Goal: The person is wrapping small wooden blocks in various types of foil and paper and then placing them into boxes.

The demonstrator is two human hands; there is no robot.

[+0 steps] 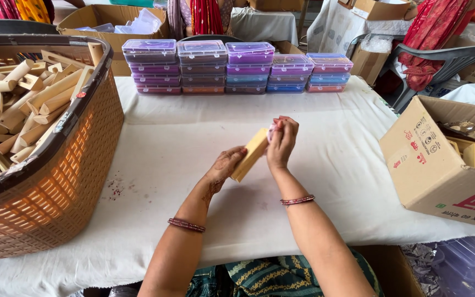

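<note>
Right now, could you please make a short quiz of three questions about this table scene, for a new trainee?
1. True or false: the left hand holds a pale wooden block.
2. Where does the woven basket of wooden pieces stand?
A. on the person's left
B. on the person's right
C. behind the stacked boxes
3. What stands in a row at the far edge of the white cloth?

Key
1. True; the right hand touches its upper end with something small and pink that is hard to make out.
2. A.
3. Stacks of clear-lidded plastic boxes in purple, pink and blue tones.
</note>
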